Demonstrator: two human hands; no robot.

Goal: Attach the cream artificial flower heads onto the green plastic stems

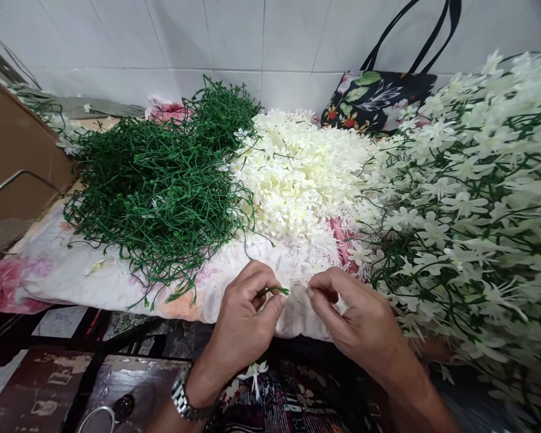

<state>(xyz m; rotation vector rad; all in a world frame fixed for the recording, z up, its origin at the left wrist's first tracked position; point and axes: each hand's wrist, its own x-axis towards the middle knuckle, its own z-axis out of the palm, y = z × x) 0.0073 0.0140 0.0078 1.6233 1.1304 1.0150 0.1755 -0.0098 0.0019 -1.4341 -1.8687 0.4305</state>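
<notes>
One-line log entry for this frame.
left hand: pinching green stem | right hand: beside it, grip unclear | beyond: stem pile, white blossoms

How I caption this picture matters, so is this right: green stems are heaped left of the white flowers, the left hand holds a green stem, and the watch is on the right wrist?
Not quite: the head view shows the watch on the left wrist. The green stems, white flowers and left hand are as you say.

The only view looks from the person's head, forward and steeply down, across the cloth (63,282) toward the tiled wall (234,36).
</notes>
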